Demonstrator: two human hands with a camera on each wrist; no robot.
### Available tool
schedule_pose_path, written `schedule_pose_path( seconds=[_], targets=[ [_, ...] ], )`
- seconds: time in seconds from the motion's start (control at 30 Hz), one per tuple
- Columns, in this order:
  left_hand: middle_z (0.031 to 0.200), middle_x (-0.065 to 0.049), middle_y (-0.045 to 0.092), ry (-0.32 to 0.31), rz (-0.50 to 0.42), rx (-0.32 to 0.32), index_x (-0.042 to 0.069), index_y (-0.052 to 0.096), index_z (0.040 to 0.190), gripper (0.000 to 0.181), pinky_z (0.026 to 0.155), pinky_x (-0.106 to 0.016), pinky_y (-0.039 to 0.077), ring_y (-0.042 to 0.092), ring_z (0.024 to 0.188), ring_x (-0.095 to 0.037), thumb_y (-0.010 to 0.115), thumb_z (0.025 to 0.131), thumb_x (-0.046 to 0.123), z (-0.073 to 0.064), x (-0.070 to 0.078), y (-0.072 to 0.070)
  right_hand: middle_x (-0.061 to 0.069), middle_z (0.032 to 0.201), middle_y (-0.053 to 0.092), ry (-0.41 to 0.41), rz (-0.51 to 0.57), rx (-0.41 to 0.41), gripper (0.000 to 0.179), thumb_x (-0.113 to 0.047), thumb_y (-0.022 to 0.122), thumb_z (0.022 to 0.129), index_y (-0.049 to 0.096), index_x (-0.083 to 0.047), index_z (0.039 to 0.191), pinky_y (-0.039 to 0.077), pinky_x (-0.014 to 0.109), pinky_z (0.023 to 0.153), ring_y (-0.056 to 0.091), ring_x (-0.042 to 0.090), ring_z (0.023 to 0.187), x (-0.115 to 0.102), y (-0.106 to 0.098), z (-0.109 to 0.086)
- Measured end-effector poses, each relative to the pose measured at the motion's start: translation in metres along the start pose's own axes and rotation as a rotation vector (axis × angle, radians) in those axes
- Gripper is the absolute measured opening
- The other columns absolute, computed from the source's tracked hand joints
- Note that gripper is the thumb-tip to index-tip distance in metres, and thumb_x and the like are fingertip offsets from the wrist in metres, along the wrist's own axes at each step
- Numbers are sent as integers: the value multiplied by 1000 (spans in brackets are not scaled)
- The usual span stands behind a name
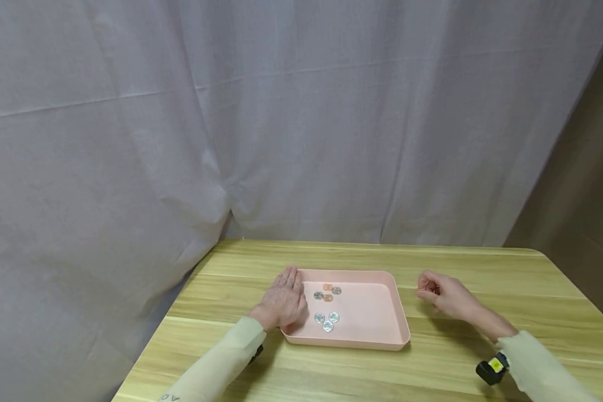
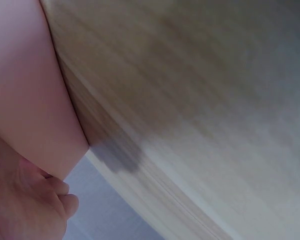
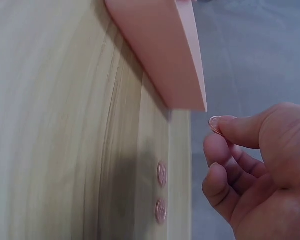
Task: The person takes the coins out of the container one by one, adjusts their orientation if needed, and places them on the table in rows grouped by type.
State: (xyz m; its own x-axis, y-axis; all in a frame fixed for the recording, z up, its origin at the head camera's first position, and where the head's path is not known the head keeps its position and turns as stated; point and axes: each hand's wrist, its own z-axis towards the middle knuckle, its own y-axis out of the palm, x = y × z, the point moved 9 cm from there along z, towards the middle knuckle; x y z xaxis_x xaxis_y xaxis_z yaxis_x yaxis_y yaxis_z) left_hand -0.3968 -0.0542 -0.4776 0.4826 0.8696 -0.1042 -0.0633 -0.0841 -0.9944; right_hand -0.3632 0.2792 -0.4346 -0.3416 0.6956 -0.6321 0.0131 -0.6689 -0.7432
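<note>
A pale pink tray (image 1: 367, 312) lies on the table, with several silver coins (image 1: 334, 317) and two copper coins (image 1: 328, 298) in its left half. Across the tray's left rim rests my left hand (image 1: 283, 301), its fingers stretched toward the far left corner. My right hand (image 1: 447, 294) is held to the right of the tray, over the table. Between thumb and forefinger it pinches a copper coin (image 3: 215, 124), seen edge-tilted in the right wrist view. Below that hand, two more copper coins (image 3: 161, 192) lie on the wood, hidden behind the hand in the head view.
The wooden table (image 1: 221, 357) runs back to a grey curtain (image 1: 331, 139), which also hangs along its left side. A brown surface (image 1: 583, 212) stands off the right edge. The tray's raised wall (image 3: 155, 50) stands close to my right hand.
</note>
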Motion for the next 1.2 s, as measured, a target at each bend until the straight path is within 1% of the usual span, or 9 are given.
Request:
schedule_pose_path(
  seconds=[0.13, 0.27, 0.43, 0.57, 0.8, 1.1, 1.2],
  targets=[
    [163, -20, 16, -6, 9, 1, -2, 19, 155, 63, 126, -42, 18, 15, 153, -31, 20, 103, 34, 1, -1, 1, 0, 69, 51, 31, -7, 4, 16, -10, 68, 91, 53, -9, 85, 48, 24, 44, 51, 7, 52, 16, -6, -4],
    [164, -19, 14, -9, -1, -6, -1, 17, 155, 63, 126, -41, 17, 13, 153, -31, 19, 104, 35, 1, -1, 2, 0, 68, 50, 60, -21, 0, 16, -9, 67, 91, 52, -7, 85, 47, 24, 43, 51, 8, 49, 34, -13, -9],
    [164, -19, 14, -9, -15, -10, -2, 17, 155, 63, 126, -41, 17, 13, 153, -31, 19, 104, 35, 1, 0, 2, 1, 68, 49, 102, -29, -6, 16, -9, 67, 91, 52, -6, 86, 47, 23, 43, 51, 9, 50, 55, -23, -15],
    [164, -19, 13, -13, -10, -9, -2, 16, 155, 63, 126, -41, 16, 12, 153, -30, 18, 104, 35, 1, -1, 2, 1, 69, 49, 128, -50, -18, 15, -9, 67, 91, 52, -5, 88, 46, 23, 44, 50, 9, 51, 68, -28, -18],
    [163, -20, 15, -12, -13, -1, -2, 17, 155, 63, 126, -42, 17, 14, 153, -31, 19, 104, 35, 1, -3, 3, 1, 69, 50, 168, -77, -36, 14, -9, 66, 91, 53, -5, 89, 44, 23, 43, 50, 10, 51, 81, -30, -21],
    [163, -20, 15, -2, -21, 3, -2, 17, 155, 63, 126, -42, 19, 14, 153, -32, 19, 104, 35, 1, -1, 2, 3, 71, 54, 219, -78, -53, 13, -10, 65, 92, 54, -4, 90, 46, 25, 43, 53, 13, 53, 96, -30, -23],
    [163, -20, 15, -2, -19, 6, -2, 18, 155, 63, 126, -42, 19, 15, 153, -31, 19, 104, 34, 1, -1, 2, 2, 71, 54, 211, -94, -45, 12, -8, 64, 92, 54, -3, 90, 45, 24, 45, 51, 12, 54, 97, -30, -22]
  ],
)
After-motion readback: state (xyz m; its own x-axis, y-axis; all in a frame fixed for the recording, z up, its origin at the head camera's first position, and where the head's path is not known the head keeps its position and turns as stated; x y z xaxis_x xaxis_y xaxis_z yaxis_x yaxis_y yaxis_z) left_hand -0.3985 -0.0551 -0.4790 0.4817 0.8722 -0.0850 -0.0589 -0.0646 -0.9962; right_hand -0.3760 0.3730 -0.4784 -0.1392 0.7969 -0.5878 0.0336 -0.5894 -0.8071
